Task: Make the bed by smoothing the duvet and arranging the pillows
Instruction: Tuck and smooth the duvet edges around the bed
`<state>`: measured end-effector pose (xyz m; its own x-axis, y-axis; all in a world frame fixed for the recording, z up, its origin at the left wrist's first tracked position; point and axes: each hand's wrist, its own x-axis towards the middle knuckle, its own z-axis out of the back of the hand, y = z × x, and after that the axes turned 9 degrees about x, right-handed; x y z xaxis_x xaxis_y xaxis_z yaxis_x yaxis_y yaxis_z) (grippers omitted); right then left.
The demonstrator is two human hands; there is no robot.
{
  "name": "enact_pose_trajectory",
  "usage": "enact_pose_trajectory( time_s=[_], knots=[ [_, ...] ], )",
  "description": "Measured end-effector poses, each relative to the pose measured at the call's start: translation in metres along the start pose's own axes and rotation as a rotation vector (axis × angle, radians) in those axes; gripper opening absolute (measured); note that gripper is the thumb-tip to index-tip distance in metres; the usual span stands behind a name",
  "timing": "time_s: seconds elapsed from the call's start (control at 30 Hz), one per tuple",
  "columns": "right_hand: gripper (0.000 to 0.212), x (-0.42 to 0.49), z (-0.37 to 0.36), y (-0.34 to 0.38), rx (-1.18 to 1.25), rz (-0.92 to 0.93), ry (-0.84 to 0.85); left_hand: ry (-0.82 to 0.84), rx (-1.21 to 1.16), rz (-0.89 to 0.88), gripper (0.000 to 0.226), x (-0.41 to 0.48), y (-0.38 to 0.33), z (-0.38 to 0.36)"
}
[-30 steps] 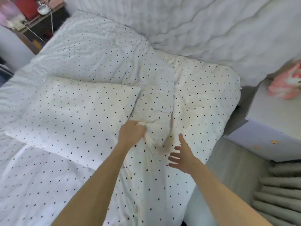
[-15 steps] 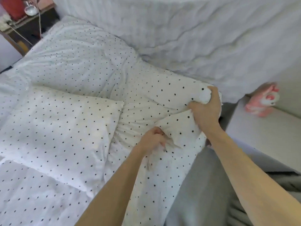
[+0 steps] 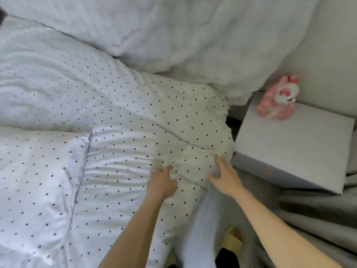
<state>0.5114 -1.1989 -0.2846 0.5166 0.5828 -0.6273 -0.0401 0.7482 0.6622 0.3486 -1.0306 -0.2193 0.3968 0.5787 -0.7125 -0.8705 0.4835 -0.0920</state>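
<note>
Where the fingers of the left hand (image 3: 162, 182) curled down into the spotted cloth, they pinched a small bunched fold of the duvet (image 3: 135, 113) close to its near corner, apparently to anchor the cover while the corner was dressed. Just beside it, the right hand (image 3: 226, 176) lay with its fingers straight and spread, the tips touching the duvet's rounded edge and the thumb out to the side; it gripped nothing, and looked placed to pat or push the bulging corner flat. Motion blur softened both hands, so the exact lie of each fingertip could not be told. From the pinched fold, shallow creases fanned leftward across the cover, which suggested the cloth was under tension and not yet smooth. The duvet itself covered the bed from that corner out to the left edge of the view, its far side lying against a white padded surface (image 3: 193, 35) at the head. A matching spotted pillow (image 3: 38, 180) rested on top of the duvet, well to the left of both hands, lying flat and untouched; by my reading it awaited arranging once the corner was settled. Right of the corner stood a pale nightstand (image 3: 289, 144), just beside the bed, with a pink toy (image 3: 278, 99) on its far end.
</note>
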Motion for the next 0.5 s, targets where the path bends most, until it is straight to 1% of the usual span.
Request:
enact_pose_trajectory(
  time_s=[0.07, 0.17, 0.27, 0.33, 0.4, 0.5],
  knots=[
    [0.074, 0.009, 0.0, 0.002, 0.095, -0.039, -0.025, -0.036, 0.018, 0.035, 0.056, 0.009, -0.013, 0.011],
    [0.07, 0.026, 0.017, 0.016, 0.187, -0.031, -0.163, -0.102, -0.007, 0.054, 0.055, 0.024, -0.037, 0.036],
    [0.059, 0.046, 0.045, 0.035, 0.227, 0.01, -0.278, -0.171, 0.0, 0.019, 0.06, 0.04, -0.058, 0.072],
    [0.062, 0.059, 0.063, 0.05, 0.252, 0.028, -0.322, -0.235, 0.038, -0.02, 0.06, 0.052, -0.069, 0.094],
    [0.069, 0.075, 0.078, 0.061, 0.301, 0.009, -0.305, -0.303, 0.083, -0.072, 0.058, 0.067, -0.078, 0.113],
    [0.073, 0.104, 0.091, 0.069, 0.391, -0.115, -0.194, -0.399, 0.188, -0.18, 0.056, 0.099, -0.089, 0.133]
  ],
)
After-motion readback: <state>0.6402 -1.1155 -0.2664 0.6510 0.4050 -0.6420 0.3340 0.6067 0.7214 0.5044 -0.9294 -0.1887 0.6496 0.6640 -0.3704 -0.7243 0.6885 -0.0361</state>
